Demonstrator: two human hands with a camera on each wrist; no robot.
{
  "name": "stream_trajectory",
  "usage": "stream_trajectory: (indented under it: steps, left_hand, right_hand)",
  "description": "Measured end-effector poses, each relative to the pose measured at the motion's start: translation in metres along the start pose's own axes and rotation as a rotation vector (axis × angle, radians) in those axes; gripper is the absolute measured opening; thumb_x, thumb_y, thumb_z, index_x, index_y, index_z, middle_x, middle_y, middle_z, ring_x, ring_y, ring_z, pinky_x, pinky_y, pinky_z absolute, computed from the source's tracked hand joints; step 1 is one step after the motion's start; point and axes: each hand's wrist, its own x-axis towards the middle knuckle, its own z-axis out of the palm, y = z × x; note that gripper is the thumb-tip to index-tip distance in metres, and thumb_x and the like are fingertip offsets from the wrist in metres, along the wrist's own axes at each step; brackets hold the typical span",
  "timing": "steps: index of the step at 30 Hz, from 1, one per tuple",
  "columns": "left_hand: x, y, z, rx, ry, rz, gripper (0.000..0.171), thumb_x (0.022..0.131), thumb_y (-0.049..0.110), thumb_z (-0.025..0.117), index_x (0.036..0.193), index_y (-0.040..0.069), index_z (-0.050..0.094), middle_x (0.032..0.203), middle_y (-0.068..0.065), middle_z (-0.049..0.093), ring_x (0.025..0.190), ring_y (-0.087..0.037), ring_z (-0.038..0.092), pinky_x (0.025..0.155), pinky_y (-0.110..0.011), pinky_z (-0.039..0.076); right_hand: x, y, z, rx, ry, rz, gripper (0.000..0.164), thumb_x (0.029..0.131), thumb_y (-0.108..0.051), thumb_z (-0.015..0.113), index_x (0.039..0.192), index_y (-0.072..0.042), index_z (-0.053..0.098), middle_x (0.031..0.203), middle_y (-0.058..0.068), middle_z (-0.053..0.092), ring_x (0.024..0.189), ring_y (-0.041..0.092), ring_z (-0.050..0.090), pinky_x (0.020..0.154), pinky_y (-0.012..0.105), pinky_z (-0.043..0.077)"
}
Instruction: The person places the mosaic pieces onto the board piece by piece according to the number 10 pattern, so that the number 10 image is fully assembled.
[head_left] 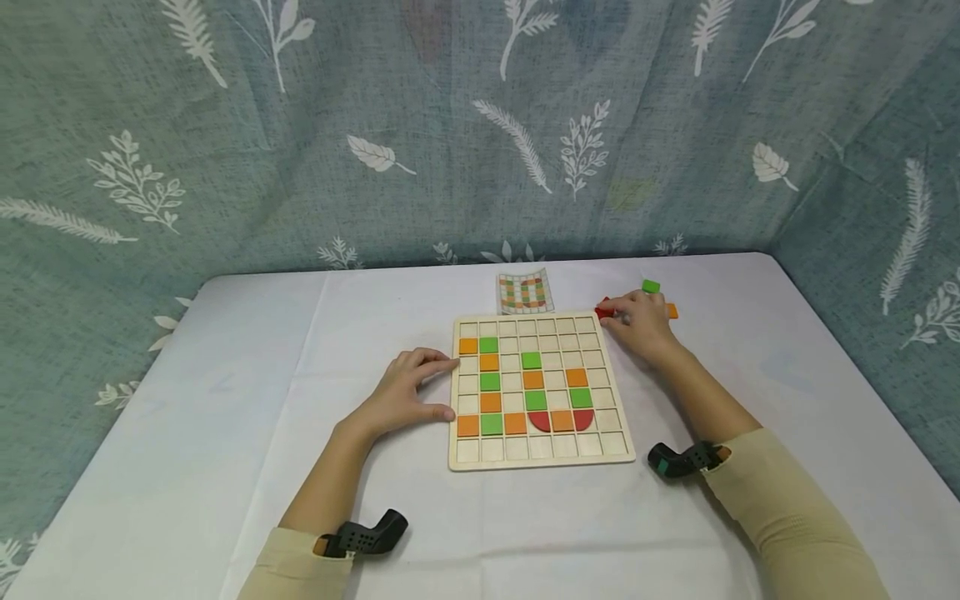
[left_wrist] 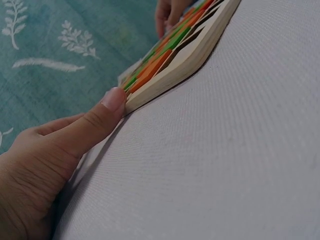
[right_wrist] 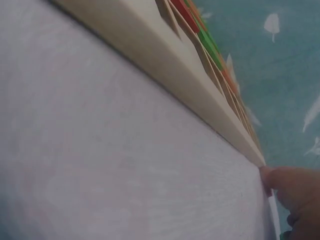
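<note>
A square wooden grid board (head_left: 542, 464) lies on the table with orange tiles (head_left: 489, 402), green tiles (head_left: 491, 424) and two rounded red tiles (head_left: 538, 421) in some of its cells. My left hand (head_left: 405, 387) rests at the board's left edge, thumb and fingers spread apart; the left wrist view shows its thumb (left_wrist: 114, 100) touching the rim. Beyond the board's far right corner, my right hand (head_left: 641, 323) pinches a red tile (head_left: 601, 313) with thumb and fingertips. That tile's shape is mostly hidden.
A patterned picture card (head_left: 523, 292) lies just behind the board. Loose by my right hand are a green tile (head_left: 650, 286) and an orange tile (head_left: 672, 311). White cloth (head_left: 390, 308) covers the table, and a leaf-print curtain (head_left: 435, 200) hangs behind it.
</note>
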Motion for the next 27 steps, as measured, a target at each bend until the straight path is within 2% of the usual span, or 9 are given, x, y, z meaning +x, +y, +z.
stream_trajectory:
  steps: [9, 16, 22, 27]
  left_hand:
    - [0.001, -0.001, 0.001, 0.003, 0.0, 0.006, 0.082, 0.065, 0.055, 0.079, 0.137, 0.024, 0.052, 0.132, 0.001, 0.046, 0.121, -0.021, 0.036, 0.1, -0.047, 0.03]
    - [0.001, -0.001, 0.001, -0.002, 0.001, 0.007, 0.083, 0.065, 0.054, 0.08, 0.137, 0.024, 0.052, 0.132, 0.001, 0.046, 0.122, -0.022, 0.035, 0.101, -0.047, 0.03]
    - [0.001, -0.001, 0.0, 0.001, 0.001, 0.008, 0.082, 0.065, 0.053, 0.08, 0.137, 0.024, 0.052, 0.132, 0.001, 0.045, 0.121, -0.022, 0.035, 0.1, -0.046, 0.03]
    - [0.001, -0.001, 0.0, -0.006, -0.005, -0.003, 0.083, 0.065, 0.053, 0.08, 0.137, 0.023, 0.052, 0.132, 0.0, 0.045, 0.122, -0.022, 0.035, 0.101, -0.047, 0.03]
  right_hand:
    - [-0.006, 0.008, -0.004, -0.018, -0.047, -0.034, 0.029, 0.088, -0.021, 0.066, 0.111, -0.003, 0.067, 0.099, 0.018, 0.054, 0.095, 0.035, 0.035, 0.086, 0.051, 0.024]
    - [-0.015, 0.006, 0.0, -0.021, -0.013, -0.061, 0.028, 0.089, -0.019, 0.065, 0.111, -0.001, 0.065, 0.093, 0.016, 0.052, 0.094, 0.033, 0.035, 0.082, 0.048, 0.023]
    - [-0.023, 0.0, 0.002, -0.04, -0.002, -0.046, 0.033, 0.091, -0.019, 0.062, 0.114, 0.004, 0.059, 0.106, 0.02, 0.053, 0.099, 0.034, 0.034, 0.088, 0.049, 0.023]
    - [-0.024, -0.01, 0.002, -0.012, -0.011, -0.08, 0.033, 0.091, -0.021, 0.062, 0.114, 0.002, 0.058, 0.11, 0.02, 0.053, 0.102, 0.034, 0.034, 0.09, 0.05, 0.022]
